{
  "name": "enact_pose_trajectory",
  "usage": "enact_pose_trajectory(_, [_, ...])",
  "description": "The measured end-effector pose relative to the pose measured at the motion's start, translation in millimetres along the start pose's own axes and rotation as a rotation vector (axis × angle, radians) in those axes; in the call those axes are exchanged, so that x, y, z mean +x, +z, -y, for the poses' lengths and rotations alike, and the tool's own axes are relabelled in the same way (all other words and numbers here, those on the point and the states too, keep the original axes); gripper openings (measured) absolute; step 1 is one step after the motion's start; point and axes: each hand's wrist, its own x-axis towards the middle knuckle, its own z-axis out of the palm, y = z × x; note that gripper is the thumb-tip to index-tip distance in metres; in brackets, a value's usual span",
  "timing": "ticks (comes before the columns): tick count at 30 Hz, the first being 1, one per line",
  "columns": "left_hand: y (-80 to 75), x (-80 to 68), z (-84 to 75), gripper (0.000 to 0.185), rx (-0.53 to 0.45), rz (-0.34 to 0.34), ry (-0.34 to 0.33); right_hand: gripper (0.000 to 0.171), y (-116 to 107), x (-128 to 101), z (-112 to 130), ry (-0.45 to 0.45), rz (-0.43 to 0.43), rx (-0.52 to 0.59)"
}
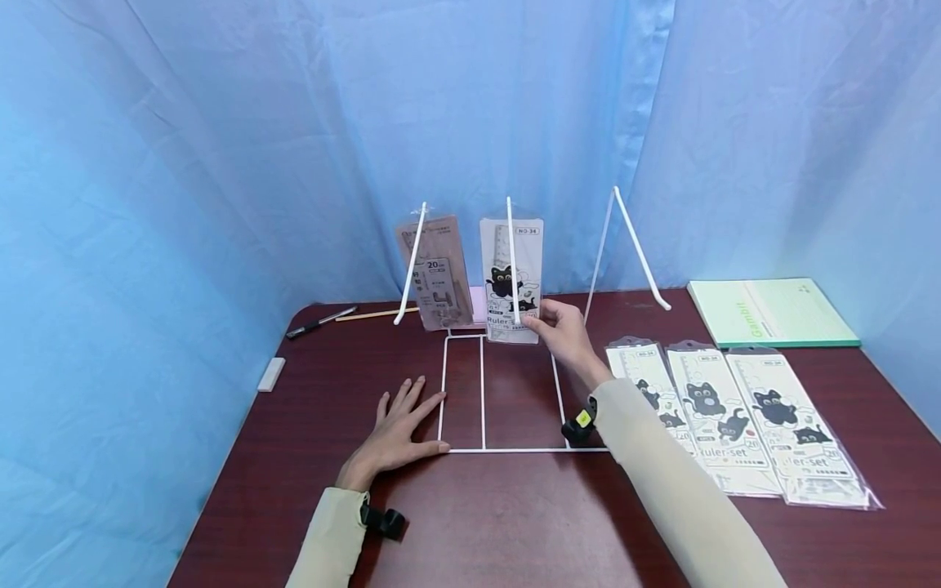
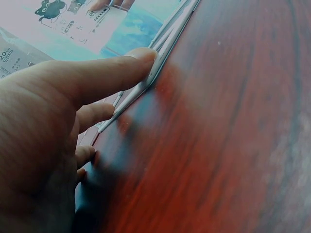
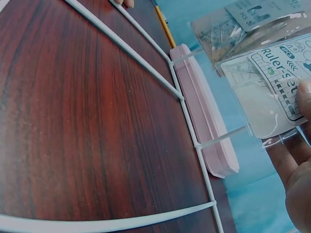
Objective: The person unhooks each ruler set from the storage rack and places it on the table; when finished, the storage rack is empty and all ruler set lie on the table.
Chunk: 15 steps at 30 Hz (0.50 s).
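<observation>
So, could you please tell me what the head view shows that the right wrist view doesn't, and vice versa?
Only the head view: the green notebook and three ruler packs lying on the table.
Only the right wrist view: most of the pink box, largely hidden in the head view.
Both: the right hand holding an upright ruler pack, the white rack and the pencil.

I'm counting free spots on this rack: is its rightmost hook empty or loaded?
Empty. In the head view, nothing hangs along the rightmost hook; the right hand holds a ruler-set packet at the middle hook.
</observation>
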Motion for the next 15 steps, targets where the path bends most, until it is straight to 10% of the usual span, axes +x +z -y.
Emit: enact_pose_trajectory(15, [0.8, 0.4, -0.2, 0.083, -0.001, -0.011, 0.009, 0.020, -1.7, -16.2, 4.6, -0.054, 0.002, 0.001])
